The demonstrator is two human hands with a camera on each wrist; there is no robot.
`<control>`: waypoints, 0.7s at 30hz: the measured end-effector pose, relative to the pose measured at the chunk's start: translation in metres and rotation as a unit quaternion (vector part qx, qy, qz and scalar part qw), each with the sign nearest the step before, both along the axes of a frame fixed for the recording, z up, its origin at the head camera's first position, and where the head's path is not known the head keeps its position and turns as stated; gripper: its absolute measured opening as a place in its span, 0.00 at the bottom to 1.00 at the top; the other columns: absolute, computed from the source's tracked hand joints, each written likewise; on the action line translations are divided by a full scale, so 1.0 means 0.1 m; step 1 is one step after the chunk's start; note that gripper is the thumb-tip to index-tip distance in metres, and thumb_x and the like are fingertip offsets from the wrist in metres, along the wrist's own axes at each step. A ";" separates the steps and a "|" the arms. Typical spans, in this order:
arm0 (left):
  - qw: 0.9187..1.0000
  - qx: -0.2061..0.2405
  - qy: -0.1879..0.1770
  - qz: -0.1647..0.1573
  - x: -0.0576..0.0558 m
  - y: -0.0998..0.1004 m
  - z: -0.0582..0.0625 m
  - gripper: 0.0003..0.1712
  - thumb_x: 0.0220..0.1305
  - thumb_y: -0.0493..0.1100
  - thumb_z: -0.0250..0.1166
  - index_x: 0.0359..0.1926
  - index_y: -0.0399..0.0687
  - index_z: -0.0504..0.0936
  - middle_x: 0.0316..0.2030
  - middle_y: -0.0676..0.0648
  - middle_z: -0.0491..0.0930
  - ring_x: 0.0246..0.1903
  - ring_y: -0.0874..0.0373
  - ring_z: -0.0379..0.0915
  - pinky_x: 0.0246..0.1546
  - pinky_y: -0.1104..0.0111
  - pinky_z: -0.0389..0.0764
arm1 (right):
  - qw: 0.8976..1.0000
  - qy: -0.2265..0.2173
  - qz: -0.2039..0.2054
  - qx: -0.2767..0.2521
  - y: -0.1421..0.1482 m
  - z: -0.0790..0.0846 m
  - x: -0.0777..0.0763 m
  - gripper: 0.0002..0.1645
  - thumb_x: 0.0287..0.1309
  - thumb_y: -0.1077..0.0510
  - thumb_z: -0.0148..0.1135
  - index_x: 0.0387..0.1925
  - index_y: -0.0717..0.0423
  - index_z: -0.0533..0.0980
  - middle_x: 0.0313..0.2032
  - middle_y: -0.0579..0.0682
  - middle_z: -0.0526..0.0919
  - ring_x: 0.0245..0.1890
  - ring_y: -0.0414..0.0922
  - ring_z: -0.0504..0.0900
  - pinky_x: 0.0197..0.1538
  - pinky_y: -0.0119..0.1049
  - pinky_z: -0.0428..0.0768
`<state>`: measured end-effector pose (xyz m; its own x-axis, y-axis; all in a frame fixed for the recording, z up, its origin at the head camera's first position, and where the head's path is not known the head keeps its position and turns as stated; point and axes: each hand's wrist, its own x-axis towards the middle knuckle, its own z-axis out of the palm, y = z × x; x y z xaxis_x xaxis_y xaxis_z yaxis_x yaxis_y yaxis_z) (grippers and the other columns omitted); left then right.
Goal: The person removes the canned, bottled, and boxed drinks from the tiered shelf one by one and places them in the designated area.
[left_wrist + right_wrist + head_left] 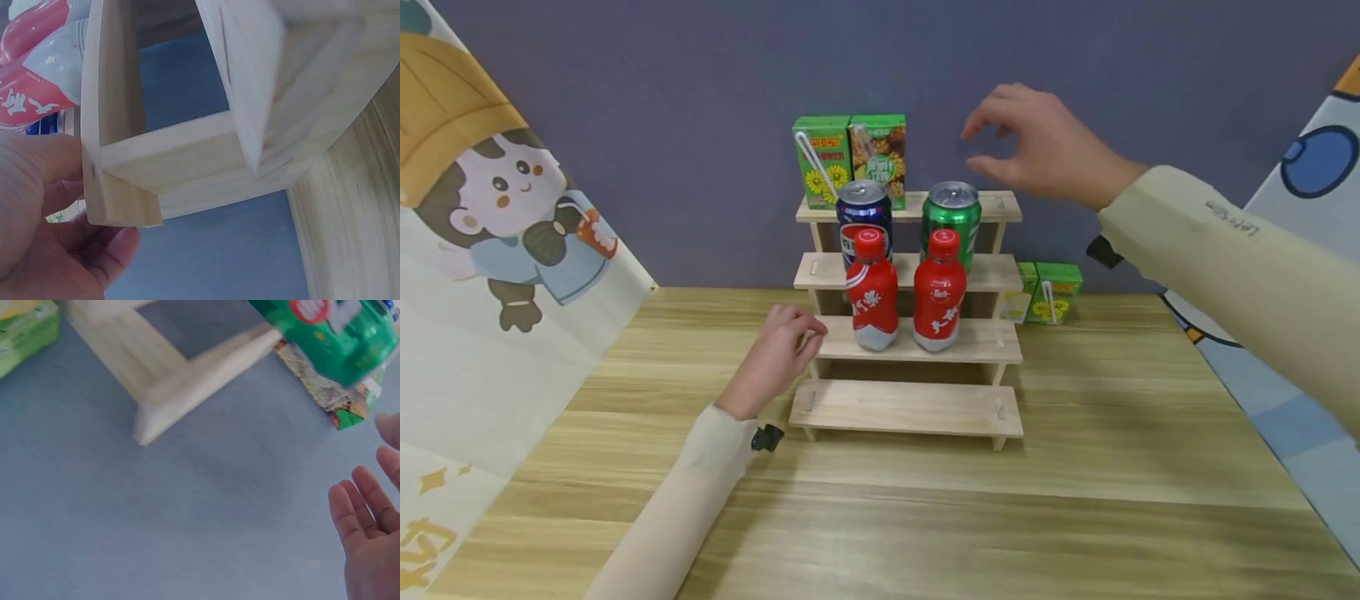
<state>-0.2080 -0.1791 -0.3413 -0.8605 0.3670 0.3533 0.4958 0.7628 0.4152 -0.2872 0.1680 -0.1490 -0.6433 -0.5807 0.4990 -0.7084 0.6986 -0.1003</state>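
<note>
My left hand (775, 358) is at the left end of the third tier of a stepped wooden shelf (906, 406). In the left wrist view, its thumb and fingers grip the end of the board. My right hand (1037, 142) hovers in the air right of the top tier, fingers parted and holding nothing. Two juice boxes, one with a white straw (817, 162) and one with a nut picture (880, 162), stand side by side on the top tier's left. A blue can (863, 218) and a green can (953, 218) share the second tier. Two red bottles (873, 296) stand on the third.
Two more green juice boxes (1054, 293) stand on the wood-grain table (1075, 450), right of the shelf. A dark wall (722, 150) rises close behind. Printed cartoon panels (527, 200) flank the table on both sides.
</note>
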 end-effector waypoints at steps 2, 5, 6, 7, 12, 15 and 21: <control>1.000 0.000 0.005 -0.006 0.00 0.00 0.00 0.05 0.64 0.36 0.61 0.38 0.41 0.83 0.40 0.47 0.74 0.43 0.53 0.63 0.39 0.64 0.71 | 1.000 -0.001 0.003 0.009 -0.09 0.07 -0.04 0.17 0.59 0.58 0.62 0.48 0.62 0.75 0.49 0.56 0.74 0.48 0.53 0.70 0.51 0.48 0.70; 1.000 0.003 0.008 -0.016 -0.01 -0.01 0.00 0.05 0.64 0.35 0.61 0.38 0.41 0.82 0.40 0.47 0.74 0.43 0.53 0.64 0.39 0.64 0.72 | 1.000 -0.011 0.000 0.015 -0.22 0.17 -0.09 0.17 0.60 0.58 0.61 0.49 0.62 0.75 0.50 0.56 0.73 0.50 0.53 0.69 0.53 0.47 0.70; 1.000 0.003 0.008 -0.019 -0.01 -0.02 0.00 0.05 0.64 0.35 0.61 0.39 0.41 0.82 0.40 0.48 0.74 0.43 0.54 0.64 0.40 0.64 0.72 | 1.000 -0.017 -0.001 0.017 -0.27 0.19 -0.10 0.18 0.60 0.58 0.61 0.50 0.62 0.74 0.50 0.56 0.73 0.51 0.53 0.69 0.54 0.47 0.70; 1.000 0.003 0.008 -0.021 -0.02 -0.02 -0.01 0.05 0.64 0.36 0.61 0.39 0.41 0.82 0.41 0.48 0.74 0.43 0.54 0.64 0.40 0.65 0.72 | 1.000 -0.023 -0.002 0.021 -0.32 0.21 -0.12 0.18 0.61 0.58 0.60 0.51 0.61 0.74 0.51 0.56 0.73 0.52 0.52 0.69 0.54 0.47 0.70; 1.000 0.004 0.003 -0.025 -0.03 -0.03 -0.01 0.06 0.64 0.36 0.61 0.40 0.41 0.82 0.41 0.49 0.74 0.44 0.55 0.64 0.41 0.65 0.73 | 0.997 -0.061 -0.009 0.047 -0.58 0.25 -0.23 0.23 0.63 0.56 0.59 0.57 0.58 0.71 0.54 0.56 0.72 0.52 0.53 0.69 0.55 0.47 0.70; 1.000 0.006 0.004 -0.031 -0.02 -0.02 -0.01 0.06 0.64 0.37 0.61 0.40 0.41 0.82 0.42 0.49 0.74 0.45 0.55 0.64 0.42 0.65 0.73 | 0.995 -0.081 -0.029 0.059 -0.71 0.27 -0.28 0.24 0.64 0.54 0.57 0.60 0.56 0.70 0.55 0.56 0.70 0.55 0.53 0.69 0.56 0.47 0.69; 0.999 0.006 0.008 -0.043 -0.01 0.03 0.01 0.06 0.63 0.36 0.61 0.40 0.40 0.82 0.42 0.48 0.74 0.46 0.54 0.64 0.43 0.63 0.72 | 0.992 -0.096 -0.051 0.071 -0.84 0.30 -0.30 0.22 0.64 0.53 0.57 0.57 0.59 0.72 0.54 0.56 0.71 0.52 0.51 0.69 0.53 0.44 0.72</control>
